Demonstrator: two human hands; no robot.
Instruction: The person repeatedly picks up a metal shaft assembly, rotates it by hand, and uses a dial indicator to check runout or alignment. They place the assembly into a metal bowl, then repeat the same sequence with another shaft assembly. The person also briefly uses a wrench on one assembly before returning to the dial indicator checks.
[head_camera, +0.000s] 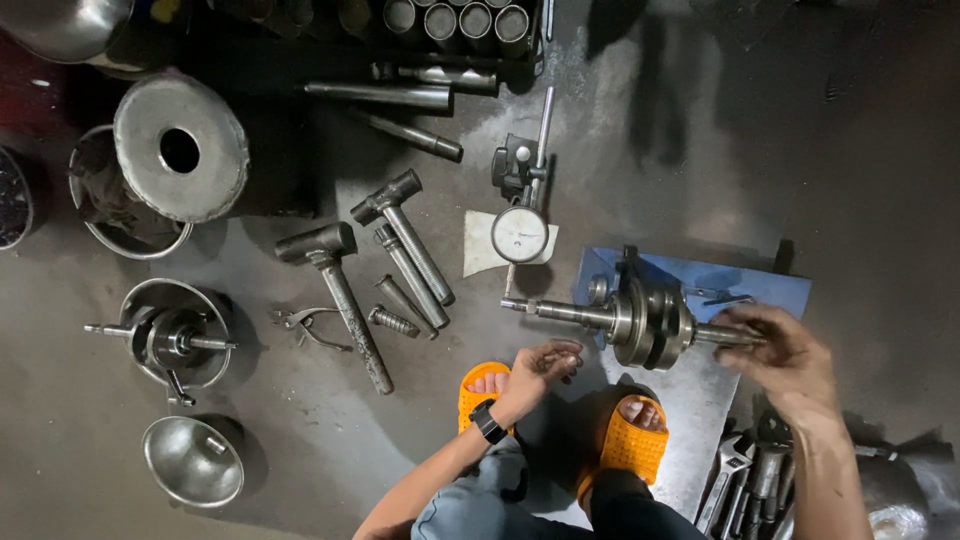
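Observation:
A steel crankshaft (640, 318) lies sideways on a blue-and-grey stand (700, 285) in front of me. My right hand (785, 355) grips the shaft's right end with its fingers. My left hand (545, 365) hovers just below the shaft's left end, fingers loosely curled, holding nothing; a black watch sits on that wrist. A dial gauge (520, 232) on its arm rests on a white cloth just beyond the shaft's left tip.
Two metal hammers (335, 290) (405, 230), punches and pliers (310, 325) lie on the concrete floor to the left. Steel bowls (195, 460), a second crank assembly (175, 340) and a round drum (180, 148) stand far left. Wrenches (740, 480) lie bottom right, by my orange sandals (630, 440).

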